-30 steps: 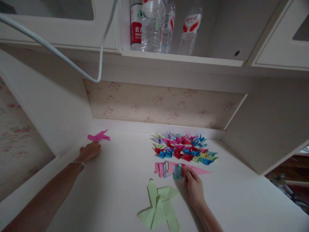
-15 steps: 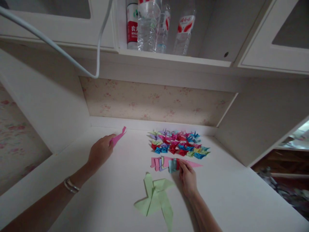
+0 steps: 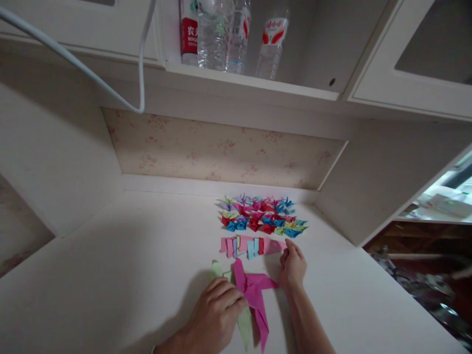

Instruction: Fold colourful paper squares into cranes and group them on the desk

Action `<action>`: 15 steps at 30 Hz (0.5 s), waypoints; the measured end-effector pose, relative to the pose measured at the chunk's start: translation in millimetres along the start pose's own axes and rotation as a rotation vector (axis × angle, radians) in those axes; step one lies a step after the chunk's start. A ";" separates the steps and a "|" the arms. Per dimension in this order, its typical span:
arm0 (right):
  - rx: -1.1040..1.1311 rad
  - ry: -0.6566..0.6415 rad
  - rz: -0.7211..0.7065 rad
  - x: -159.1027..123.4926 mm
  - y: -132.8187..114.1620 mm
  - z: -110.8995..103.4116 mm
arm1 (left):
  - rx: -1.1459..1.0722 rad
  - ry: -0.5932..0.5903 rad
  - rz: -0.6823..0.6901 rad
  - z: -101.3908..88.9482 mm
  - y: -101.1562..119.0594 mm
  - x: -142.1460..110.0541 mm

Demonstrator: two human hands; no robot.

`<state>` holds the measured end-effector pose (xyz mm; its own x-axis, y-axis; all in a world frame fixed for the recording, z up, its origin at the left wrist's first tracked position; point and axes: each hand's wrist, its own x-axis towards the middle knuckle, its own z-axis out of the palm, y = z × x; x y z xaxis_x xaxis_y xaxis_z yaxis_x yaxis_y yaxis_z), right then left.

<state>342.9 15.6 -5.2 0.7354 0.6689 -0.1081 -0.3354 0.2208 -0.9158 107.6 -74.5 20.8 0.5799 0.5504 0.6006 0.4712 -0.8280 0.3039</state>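
Note:
My left hand (image 3: 220, 309) is closed on a magenta folded paper (image 3: 256, 295) with several pointed arms. That piece lies over a larger light green folded paper (image 3: 244, 325), which it and my hand partly cover. Farther back, my right hand (image 3: 293, 264) pinches the right tip of a pink folded paper (image 3: 272, 246). This pink piece ends a row of overlapping folded papers in pink, purple, green, blue and red (image 3: 241, 246). Behind the row stand several small origami cranes (image 3: 261, 216) in mixed colours, packed close together.
The white desktop (image 3: 92, 285) runs back to a floral-papered panel (image 3: 217, 152). Overhead, an open shelf (image 3: 250, 81) holds clear plastic bottles (image 3: 271, 49) and a red-and-white container (image 3: 189, 37). A white cable (image 3: 92, 76) hangs at upper left. A side panel (image 3: 398, 172) stands at right.
My left hand has come from the far left to the front middle, bringing the magenta paper over the green one. My right hand has shifted from the red paper to the pink paper's tip.

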 end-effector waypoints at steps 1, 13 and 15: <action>-0.022 -0.007 -0.002 -0.3 0.8 0.8 | -0.013 -0.002 0.005 3.0 -1.9 -1.2; -0.102 -0.069 -0.007 -2.5 5.7 4.1 | 0.013 -0.034 -0.008 6.9 -6.3 -12.8; -0.110 -0.080 -0.019 -2.1 7.3 3.4 | 0.004 -0.036 -0.006 9.7 -6.1 -14.1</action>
<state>336.9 18.2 -10.4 0.6901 0.7210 -0.0632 -0.2519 0.1574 -0.9549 103.0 -76.2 3.3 0.6007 0.5589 0.5716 0.4776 -0.8243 0.3040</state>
